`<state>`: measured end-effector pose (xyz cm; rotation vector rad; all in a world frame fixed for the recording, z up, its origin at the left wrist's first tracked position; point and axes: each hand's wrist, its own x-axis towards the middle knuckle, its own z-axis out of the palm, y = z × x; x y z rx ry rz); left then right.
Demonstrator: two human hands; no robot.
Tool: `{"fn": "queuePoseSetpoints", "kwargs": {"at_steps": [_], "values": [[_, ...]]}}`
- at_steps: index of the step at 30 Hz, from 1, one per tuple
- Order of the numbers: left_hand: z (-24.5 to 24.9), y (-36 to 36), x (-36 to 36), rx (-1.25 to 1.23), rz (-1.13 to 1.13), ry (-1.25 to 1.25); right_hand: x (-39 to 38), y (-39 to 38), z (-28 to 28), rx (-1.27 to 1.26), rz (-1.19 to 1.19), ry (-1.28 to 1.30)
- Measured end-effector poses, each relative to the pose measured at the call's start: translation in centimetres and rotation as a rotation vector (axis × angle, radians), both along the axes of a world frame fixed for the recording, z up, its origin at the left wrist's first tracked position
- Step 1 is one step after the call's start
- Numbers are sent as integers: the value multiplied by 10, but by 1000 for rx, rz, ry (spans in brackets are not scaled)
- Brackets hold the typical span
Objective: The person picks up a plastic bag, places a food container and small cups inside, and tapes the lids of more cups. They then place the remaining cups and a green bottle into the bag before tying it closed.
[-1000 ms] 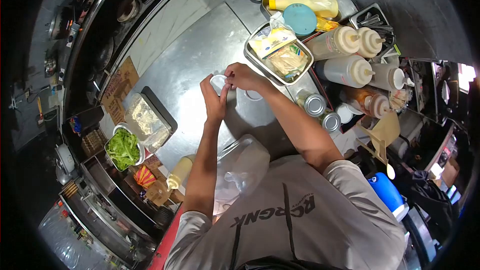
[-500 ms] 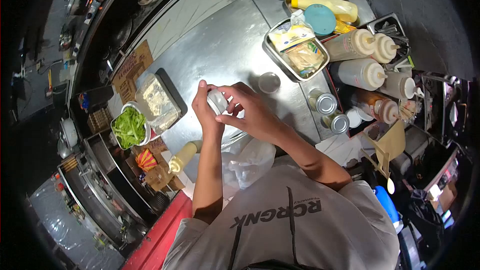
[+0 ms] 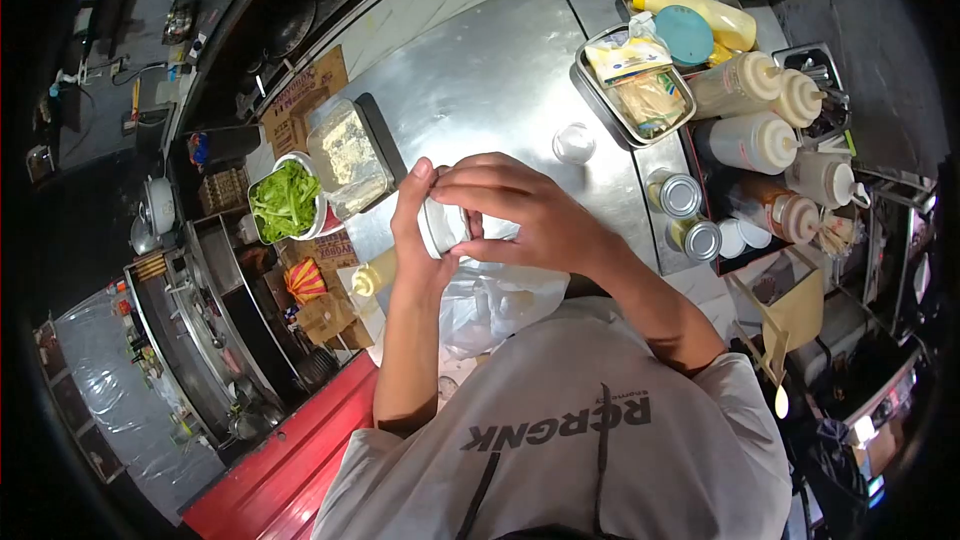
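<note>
Between my two hands is a small round white plastic cup (image 3: 440, 230), tilted on its side above the steel table. My left hand (image 3: 411, 230) is closed around its left side, thumb pointing up. From the right, my right hand (image 3: 535, 210) bends its fingers over the cup and grips its other end; the fingers partly cover it, so its contents are hidden. A clear round plastic piece (image 3: 574, 143), a lid or cup, rests on the table beyond my right hand. Below my hands lies a white plastic bag (image 3: 500, 305).
At left are a tub of lettuce (image 3: 287, 202), a crumb-filled tray (image 3: 350, 160) and a squeeze bottle (image 3: 372, 273). On the right stand a tray of packets (image 3: 640, 90), several sauce bottles (image 3: 740, 140) and two cans (image 3: 680, 195). The steel table (image 3: 480, 70) spans the middle.
The view has shifted, so the surroundings sit further right in the frame. My right hand's fingers have come further over the white cup, which has turned slightly.
</note>
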<state>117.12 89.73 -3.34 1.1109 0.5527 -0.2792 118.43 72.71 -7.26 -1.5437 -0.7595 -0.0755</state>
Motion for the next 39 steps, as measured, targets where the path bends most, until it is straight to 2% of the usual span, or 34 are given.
{"fn": "queuePoseSetpoints", "kwargs": {"at_steps": [4, 6, 9, 11, 14, 16, 19, 21, 22, 23, 24, 25, 28, 29, 32, 34, 36, 37, 38, 39], "values": [[-5, 4, -10, -45, -12, 28, -10, 7, -10, 117, 25, 92], [-7, 5, -13, -5, 11, 39, -15, 8, -8, 135, 70, 210], [-3, 0, -18, 55, 81, 90, -21, 11, -9, 126, 45, 220], [8, -13, -15, 90, 175, 154, -32, 19, -13, 118, -11, 177], [-23, 17, -28, 99, 41, 37, -42, 26, -21, 72, -85, 28], [-24, 11, -29, 176, 88, -42, -57, 22, -11, 57, -108, 215], [-30, 10, -28, 501, 54, -153, -77, 27, -8, 36, -255, 225], [-41, 13, -29, 651, 55, -238, -87, 31, -6, 135, -230, 441], [-42, 12, -30, 631, 79, -199, -88, 32, -7, 187, -217, 546], [-41, 10, -32, 611, 103, -160, -88, 36, -15, 163, -289, 447], [-40, 7, -34, 592, 126, -121, -87, 33, -16, 176, -281, 475], [-29, -7, -35, 696, 106, -117, -85, 29, -16, 190, -273, 503], [-30, -2, -33, 770, -58, -142, -87, 26, -23, 226, -273, 568], [-32, 0, -30, 713, -99, -70, -88, 26, -29, 236, -277, 585], [-67, 10, -20, 650, -98, 26, -73, 8, -71, 38, -190, 494], [-104, 16, -9, 784, -259, -107, -47, -15, -99, -214, -431, 301], [-134, 17, 7, 867, -598, -69, -25, -42, -137, -496, -648, -160], [-165, 14, 13, 857, -664, -151, -17, -47, -166, -535, -616, -132], [-194, 9, 18, 848, -731, -236, -17, -46, -177, -515, -681, -14], [-208, 1, 23, 814, -748, -191, -19, -44, -183, -490, -746, 105]]}}
